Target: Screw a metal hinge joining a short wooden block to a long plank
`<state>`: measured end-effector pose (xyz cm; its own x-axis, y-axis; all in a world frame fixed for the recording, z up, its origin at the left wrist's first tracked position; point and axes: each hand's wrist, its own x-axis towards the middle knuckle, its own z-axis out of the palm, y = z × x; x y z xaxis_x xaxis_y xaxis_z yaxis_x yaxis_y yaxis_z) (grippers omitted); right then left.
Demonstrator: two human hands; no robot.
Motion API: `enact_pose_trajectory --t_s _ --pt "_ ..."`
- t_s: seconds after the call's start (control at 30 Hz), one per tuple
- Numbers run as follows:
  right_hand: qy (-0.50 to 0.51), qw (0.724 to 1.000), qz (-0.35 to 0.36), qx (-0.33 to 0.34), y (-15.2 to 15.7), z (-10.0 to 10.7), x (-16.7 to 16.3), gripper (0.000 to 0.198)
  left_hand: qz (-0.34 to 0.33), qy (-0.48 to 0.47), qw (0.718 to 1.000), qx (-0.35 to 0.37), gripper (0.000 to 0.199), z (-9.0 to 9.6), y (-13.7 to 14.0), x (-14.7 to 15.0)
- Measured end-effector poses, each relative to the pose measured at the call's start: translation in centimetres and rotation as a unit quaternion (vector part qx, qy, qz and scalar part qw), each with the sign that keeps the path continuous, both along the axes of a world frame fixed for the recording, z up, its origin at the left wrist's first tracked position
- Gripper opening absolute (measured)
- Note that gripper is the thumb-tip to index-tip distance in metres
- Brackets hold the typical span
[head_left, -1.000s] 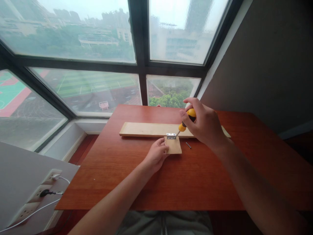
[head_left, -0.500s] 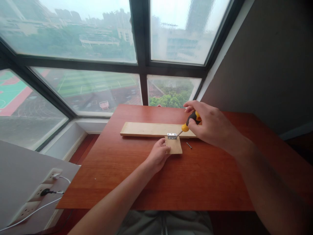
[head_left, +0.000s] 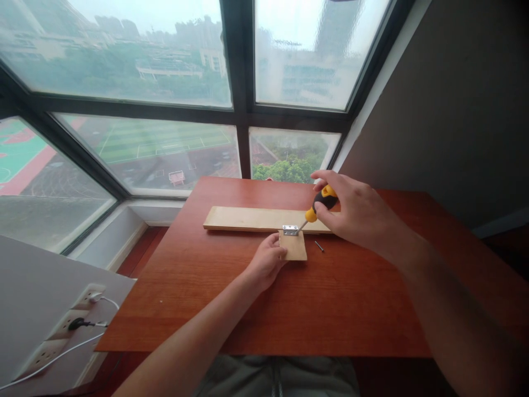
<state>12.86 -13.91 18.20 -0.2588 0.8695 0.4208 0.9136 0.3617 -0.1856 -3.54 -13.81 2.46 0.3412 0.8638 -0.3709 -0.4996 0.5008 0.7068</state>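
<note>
My left hand (head_left: 269, 258) grips the left edge of a small wooden board (head_left: 295, 249), thumb on top. A silver metal hinge (head_left: 290, 230) lies along that board's far edge. In my right hand (head_left: 351, 207) is a yellow and black screwdriver (head_left: 324, 201), slanting down to the left. Its tip meets the right end of the hinge; the screw head there is too small to make out. Behind the hinge lies a long pale plank (head_left: 248, 219), its right end hidden by my right hand. A loose screw (head_left: 319, 246) rests just right of the small board.
Everything rests on a reddish-brown wooden table (head_left: 198, 309). Large windows (head_left: 165, 138) with dark frames rise beyond its far edge. At the lower left, wall sockets (head_left: 68, 325) hold plugs with cables. A dark wall (head_left: 446, 110) stands to the right.
My right hand's fingers and the screwdriver handle have turned and shifted slightly left. The small board has moved very little, and the tip stays at the hinge.
</note>
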Motion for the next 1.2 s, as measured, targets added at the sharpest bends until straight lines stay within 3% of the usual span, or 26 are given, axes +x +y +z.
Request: enact_pose_trajectory --t_s 0.2,0.43,0.67,0.83,1.0,1.13,1.2 --pt "-0.042 0.998 -0.056 0.009 0.30 -0.09 -0.19 0.040 -0.002 -0.002 1.000 -0.011 0.045 0.01 0.22 -0.11" --pt "-0.006 1.000 -0.005 -0.015 -0.15 0.25 -0.46 0.040 -0.009 -0.005 1.000 -0.016 0.044 -0.08 0.21 -0.25" --pt "-0.025 0.999 -0.033 -0.001 0.02 0.20 -0.57 0.025 -0.012 0.000 1.000 -0.018 0.044 0.05 0.17 -0.30" --pt "-0.029 0.999 -0.016 0.006 -0.18 0.21 -0.48 0.039 -0.013 -0.002 1.000 -0.020 0.045 0.06 0.20 -0.27" --pt "-0.060 0.996 -0.063 0.021 -0.25 0.25 -0.63 0.024 -0.008 0.005 1.000 -0.026 0.044 0.11 0.16 -0.29" --pt "-0.043 0.998 -0.044 0.022 -0.11 0.09 -0.53 0.020 -0.005 0.006 0.999 -0.031 0.044 0.06 0.19 -0.27" --pt "-0.027 0.999 -0.027 0.017 -0.14 0.02 -0.40 0.028 -0.004 0.003 1.000 -0.029 0.044 -0.02 0.21 -0.23"
